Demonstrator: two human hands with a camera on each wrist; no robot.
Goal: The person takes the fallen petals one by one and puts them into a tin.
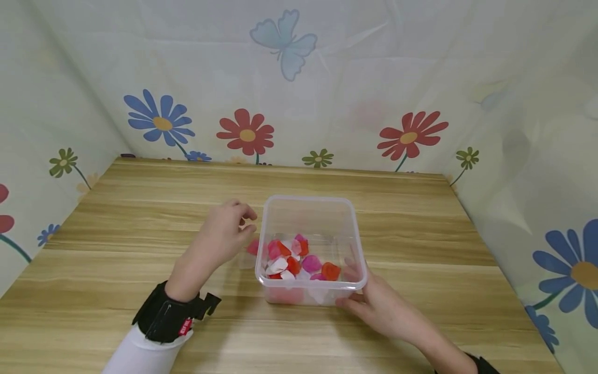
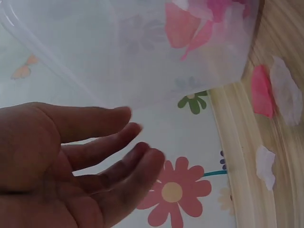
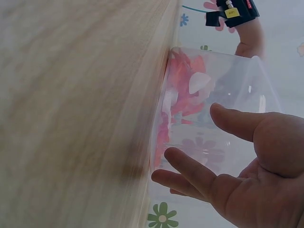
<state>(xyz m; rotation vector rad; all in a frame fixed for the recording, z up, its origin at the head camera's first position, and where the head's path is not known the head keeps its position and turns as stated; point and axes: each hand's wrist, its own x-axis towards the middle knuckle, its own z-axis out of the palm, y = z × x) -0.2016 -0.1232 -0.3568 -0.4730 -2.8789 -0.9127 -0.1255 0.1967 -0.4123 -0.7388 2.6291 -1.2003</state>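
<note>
A clear plastic box [image 1: 308, 198] stands mid-table with several red, pink and white petals [image 1: 294, 259] lying in it. My left hand [image 1: 243, 221] hovers beside its left wall, fingers relaxed and holding nothing; the left wrist view shows that empty palm [image 2: 137, 137] just under the box [image 2: 118, 57]. My right hand [image 1: 355, 291] rests against the box's near right corner. In the right wrist view its straight fingers [image 3: 175, 159] and thumb touch the box wall [image 3: 228, 80].
Loose petals lie on the wooden table [image 1: 140, 218] left of the box: a pink one [image 1: 253, 247] [image 2: 261, 92] and white ones [image 2: 287, 90] [image 2: 265, 166]. Flower-print curtains [image 1: 327, 104] close in the table at the back and both sides.
</note>
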